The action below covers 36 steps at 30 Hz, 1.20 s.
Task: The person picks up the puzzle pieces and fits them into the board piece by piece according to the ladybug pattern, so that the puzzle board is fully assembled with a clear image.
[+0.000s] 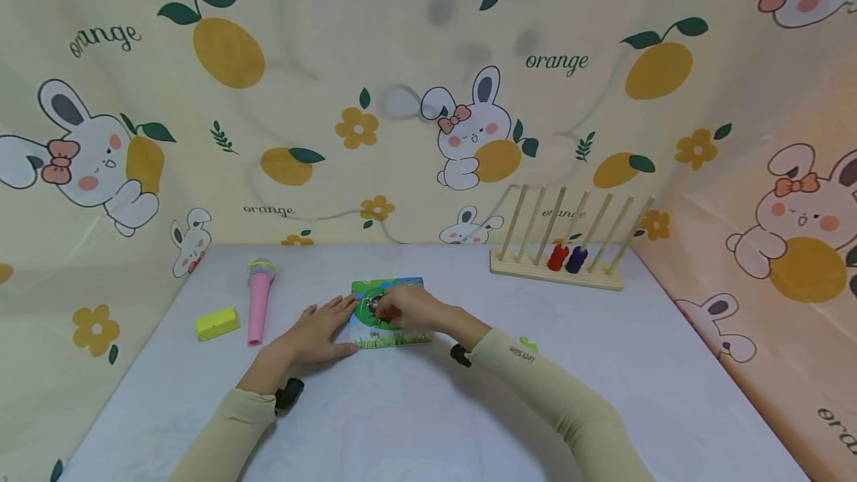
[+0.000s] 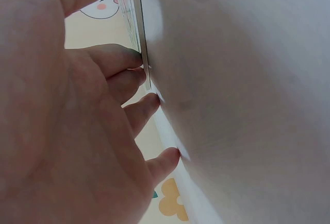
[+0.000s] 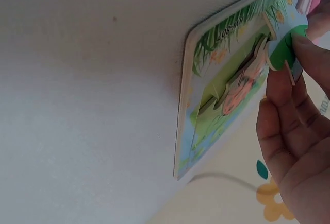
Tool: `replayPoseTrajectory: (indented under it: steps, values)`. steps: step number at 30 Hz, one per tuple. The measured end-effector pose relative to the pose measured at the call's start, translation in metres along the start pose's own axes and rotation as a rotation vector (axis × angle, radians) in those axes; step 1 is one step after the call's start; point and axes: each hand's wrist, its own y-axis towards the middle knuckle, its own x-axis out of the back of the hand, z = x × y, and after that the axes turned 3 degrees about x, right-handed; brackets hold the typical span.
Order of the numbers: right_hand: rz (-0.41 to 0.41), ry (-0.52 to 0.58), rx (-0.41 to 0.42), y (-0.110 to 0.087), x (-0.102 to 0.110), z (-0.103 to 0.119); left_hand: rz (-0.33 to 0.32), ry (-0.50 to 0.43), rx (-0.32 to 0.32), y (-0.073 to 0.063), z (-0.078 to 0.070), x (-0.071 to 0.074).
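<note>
A wooden jigsaw puzzle board [image 1: 391, 338] lies on the table, with grass printed along its near edge and a green round shape in its middle. My right hand [image 1: 416, 308] is over the board, pinching a green and light-blue puzzle piece [image 3: 282, 49] between thumb and fingers. That piece is tilted over the board's recess, where a pinkish picture [image 3: 242, 92] shows. At the board's left side, my left hand [image 1: 315, 333] lies with fingers spread, and its fingertips touch the board edge [image 2: 140, 23].
Left of the board lie a pink toy microphone [image 1: 258, 307] and a yellow block [image 1: 217, 324]. A wooden peg rack [image 1: 556, 277] with a red and a dark blue bead stands at the back right. A small green piece [image 1: 528, 344] peeks out beyond my right sleeve.
</note>
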Motion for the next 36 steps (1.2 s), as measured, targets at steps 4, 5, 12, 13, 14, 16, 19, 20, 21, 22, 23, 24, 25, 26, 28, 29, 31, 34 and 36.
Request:
replayPoseTrajectory:
  steps: [4,5,12,13,14,16,19,20,21,22,23,24,25,26,28,29,31,34,36]
  values:
    - [-0.013,-0.022,0.005,-0.0006,-0.0016,0.0006,0.001,0.001,-0.001,0.0,0.0,0.0001]
    - [-0.015,-0.035,0.008,-0.0008,-0.0017,0.0011,0.002,0.002,0.0,0.0,-0.0001,0.0002]
    - [-0.01,-0.137,-0.012,-0.0012,-0.0047,0.0037,0.01,0.0,0.003,0.0001,-0.0004,0.0006]
    - [-0.008,-0.152,-0.016,-0.0011,-0.0053,0.0036,0.008,0.002,0.001,0.0002,-0.0003,0.0006]
    - [-0.007,-0.164,-0.021,-0.0008,-0.0061,0.0033,0.009,0.003,0.002,0.0003,-0.0003,0.0005]
    - [-0.005,-0.186,-0.031,-0.0002,-0.0074,0.0026,0.009,0.006,0.003,0.0005,-0.0004,0.0002]
    - [-0.001,-0.197,-0.032,0.0004,-0.008,0.002,0.007,0.005,0.007,0.0004,-0.0005,0.0003]
    - [0.0,-0.197,-0.03,0.0005,-0.0079,0.002,0.006,0.006,0.007,0.0004,-0.0005,0.0002]
    - [0.002,-0.197,-0.029,0.0005,-0.0077,0.0022,0.004,0.006,0.004,0.0002,-0.0006,0.0003]
    - [0.003,-0.194,-0.027,0.0005,-0.0075,0.0025,0.001,0.005,0.0,0.0001,-0.0006,0.0003]
    - [0.004,-0.195,-0.025,0.0005,-0.0072,0.0028,0.002,0.005,0.002,0.0001,-0.0004,0.0003]
    - [0.005,-0.196,-0.024,0.0004,-0.0069,0.0032,0.001,0.003,-0.001,-0.0001,-0.0005,0.0004]
    - [0.006,-0.195,-0.024,0.0004,-0.0068,0.0036,0.0,0.002,-0.004,-0.0003,-0.0006,0.0003]
    - [0.008,-0.195,-0.025,0.0003,-0.0066,0.0041,0.001,0.002,-0.004,-0.0004,-0.0007,0.0003]
    - [0.009,-0.196,-0.025,0.0002,-0.0065,0.005,0.006,0.001,-0.001,-0.0004,-0.0007,0.0002]
    - [0.009,-0.199,-0.026,0.0002,-0.0064,0.0054,0.007,0.001,0.0,-0.0005,-0.0007,0.0002]
    - [0.01,-0.204,-0.028,0.0001,-0.0064,0.0063,0.005,-0.001,0.0,-0.0004,-0.0005,0.0001]
    - [0.012,-0.223,-0.034,0.0,-0.0064,0.0073,0.003,0.0,0.001,-0.0002,-0.0005,0.0]
    - [0.016,-0.236,-0.037,0.0001,-0.0064,0.0077,0.001,0.0,-0.001,-0.0003,-0.0006,-0.0001]
